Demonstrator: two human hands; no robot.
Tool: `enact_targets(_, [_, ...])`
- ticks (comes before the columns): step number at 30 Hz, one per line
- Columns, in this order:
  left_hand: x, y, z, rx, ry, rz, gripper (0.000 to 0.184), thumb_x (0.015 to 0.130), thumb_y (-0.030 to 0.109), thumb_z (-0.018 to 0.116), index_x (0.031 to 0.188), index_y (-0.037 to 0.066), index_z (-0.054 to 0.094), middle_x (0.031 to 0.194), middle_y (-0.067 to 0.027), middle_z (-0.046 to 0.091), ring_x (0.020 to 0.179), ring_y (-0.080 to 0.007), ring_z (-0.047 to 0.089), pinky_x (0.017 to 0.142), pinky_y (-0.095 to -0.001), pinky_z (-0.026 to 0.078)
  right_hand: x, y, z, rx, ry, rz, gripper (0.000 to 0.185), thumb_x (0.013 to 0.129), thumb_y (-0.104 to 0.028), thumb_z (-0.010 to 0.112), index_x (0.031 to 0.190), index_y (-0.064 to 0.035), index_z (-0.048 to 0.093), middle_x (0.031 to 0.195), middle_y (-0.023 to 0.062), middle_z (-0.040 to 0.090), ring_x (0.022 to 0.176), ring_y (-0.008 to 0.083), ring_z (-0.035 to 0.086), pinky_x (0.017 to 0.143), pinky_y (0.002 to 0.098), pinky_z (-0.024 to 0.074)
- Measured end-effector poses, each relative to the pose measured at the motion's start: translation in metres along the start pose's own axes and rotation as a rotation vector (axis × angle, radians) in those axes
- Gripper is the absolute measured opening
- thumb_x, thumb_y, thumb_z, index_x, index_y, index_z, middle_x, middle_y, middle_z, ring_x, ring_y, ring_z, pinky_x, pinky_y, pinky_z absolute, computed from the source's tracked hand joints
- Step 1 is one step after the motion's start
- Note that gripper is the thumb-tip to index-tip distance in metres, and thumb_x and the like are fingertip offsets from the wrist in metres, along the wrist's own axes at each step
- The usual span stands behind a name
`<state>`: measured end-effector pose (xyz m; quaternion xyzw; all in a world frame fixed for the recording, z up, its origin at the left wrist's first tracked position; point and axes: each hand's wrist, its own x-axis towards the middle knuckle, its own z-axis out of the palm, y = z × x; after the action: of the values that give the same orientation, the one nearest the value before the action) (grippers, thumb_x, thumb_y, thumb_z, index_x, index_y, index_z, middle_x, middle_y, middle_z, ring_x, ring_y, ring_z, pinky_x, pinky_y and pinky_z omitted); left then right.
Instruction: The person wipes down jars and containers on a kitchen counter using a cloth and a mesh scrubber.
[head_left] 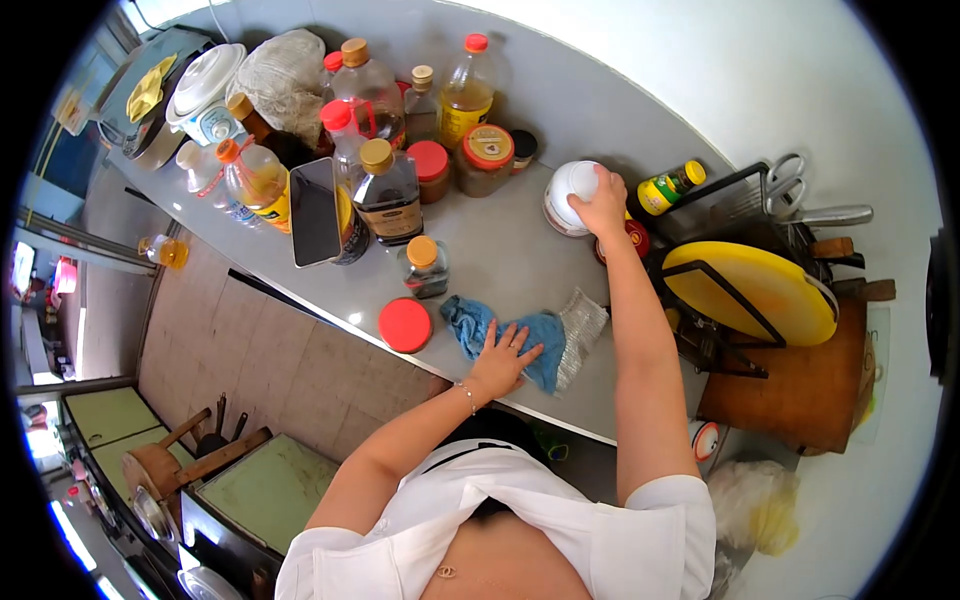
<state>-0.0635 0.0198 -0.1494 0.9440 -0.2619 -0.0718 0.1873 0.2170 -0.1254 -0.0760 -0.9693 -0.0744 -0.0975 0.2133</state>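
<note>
My left hand [497,362] lies with fingers spread on a crumpled blue cloth [541,338] at the counter's front edge. A piece of clear bubble wrap [581,330] sticks out beside the cloth. Farther back, my right hand [603,207] is closed around the side of a white round jar [566,192] standing on the counter. Just right of it are a red-lidded jar [636,238], partly behind my forearm, and a yellow-capped bottle [672,187]. Left of the cloth sits a red lid [405,325], and behind that a small glass jar with an orange cap [425,266].
Several sauce and oil bottles [388,195] crowd the counter's left part, with a phone [316,212] propped upright against them. On the right stand a rack holding a yellow cutting board [750,290], a wooden board [790,375] and scissors [785,185].
</note>
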Motion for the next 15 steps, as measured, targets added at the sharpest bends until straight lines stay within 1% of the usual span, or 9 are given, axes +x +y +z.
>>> enact_targets(1, [0.0, 0.0, 0.0, -0.015, 0.001, -0.001, 0.077, 0.067, 0.032, 0.073, 0.135, 0.022, 0.04, 0.137, -0.0143, 0.04, 0.13, -0.0322, 0.032, 0.106, -0.0607, 0.014, 0.002, 0.002, 0.0, 0.002, -0.05, 0.014, 0.075, 0.064, -0.03, 0.073, 0.129, -0.0082, 0.041, 0.129, 0.0263, 0.035, 0.12, 0.0429, 0.034, 0.102, 0.0447, 0.0312])
enact_targets(4, [0.001, -0.003, 0.001, -0.111, 0.042, -0.012, 0.073, 0.067, 0.03, 0.073, 0.132, 0.019, 0.044, 0.136, -0.015, 0.04, 0.129, -0.0319, 0.033, 0.106, -0.0601, 0.015, 0.003, 0.008, 0.003, -0.008, -0.026, 0.011, 0.075, 0.067, -0.03, 0.072, 0.131, -0.0081, 0.04, 0.133, 0.0286, 0.031, 0.123, 0.044, 0.032, 0.104, 0.0451, 0.0295])
enact_targets(5, [0.0, -0.004, 0.002, -0.135, 0.059, -0.026, 0.071, 0.067, 0.03, 0.073, 0.131, 0.018, 0.045, 0.136, -0.0153, 0.041, 0.129, -0.0318, 0.034, 0.106, -0.0599, 0.015, 0.003, 0.012, 0.002, 0.0, -0.066, 0.007, 0.075, 0.069, -0.031, 0.072, 0.132, -0.0077, 0.039, 0.137, 0.0298, 0.027, 0.125, 0.0446, 0.029, 0.105, 0.0453, 0.0278])
enact_targets(8, [0.001, -0.003, -0.006, -0.171, 0.104, -0.065, 0.067, 0.067, 0.029, 0.073, 0.127, 0.016, 0.049, 0.134, -0.016, 0.042, 0.128, -0.0316, 0.034, 0.106, -0.06, 0.015, 0.002, 0.024, 0.011, -0.05, -0.073, -0.013, 0.074, 0.071, -0.033, 0.071, 0.133, -0.0076, 0.039, 0.138, 0.0306, 0.026, 0.126, 0.0447, 0.029, 0.105, 0.0454, 0.0275])
enact_targets(11, [-0.001, 0.0, -0.019, -0.104, 0.128, -0.125, 0.066, 0.066, 0.03, 0.073, 0.126, 0.016, 0.051, 0.134, -0.017, 0.041, 0.128, -0.0327, 0.033, 0.105, -0.0612, 0.015, -0.003, 0.036, 0.016, -0.116, 0.002, -0.138, 0.07, 0.075, -0.034, 0.069, 0.133, -0.0074, 0.039, 0.139, 0.0297, 0.025, 0.126, 0.0438, 0.029, 0.105, 0.0461, 0.0278])
enact_targets(14, [-0.004, 0.0, -0.025, -0.021, 0.155, -0.212, 0.07, 0.065, 0.033, 0.074, 0.128, 0.016, 0.049, 0.135, -0.019, 0.038, 0.129, -0.0348, 0.031, 0.104, -0.0627, 0.014, -0.016, 0.019, 0.0, -0.074, 0.147, -0.249, 0.065, 0.077, -0.034, 0.068, 0.131, -0.0069, 0.042, 0.139, 0.0266, 0.03, 0.125, 0.0417, 0.032, 0.103, 0.0472, 0.029])
enact_targets(15, [-0.005, 0.0, -0.028, -0.024, 0.165, -0.244, 0.072, 0.065, 0.035, 0.074, 0.129, 0.016, 0.048, 0.136, -0.0197, 0.037, 0.129, -0.0355, 0.03, 0.104, -0.0632, 0.014, -0.029, 0.006, -0.009, 0.03, 0.236, -0.223, 0.054, 0.078, -0.031, 0.066, 0.123, -0.0059, 0.049, 0.132, 0.0226, 0.041, 0.12, 0.0393, 0.039, 0.099, 0.0474, 0.0316])
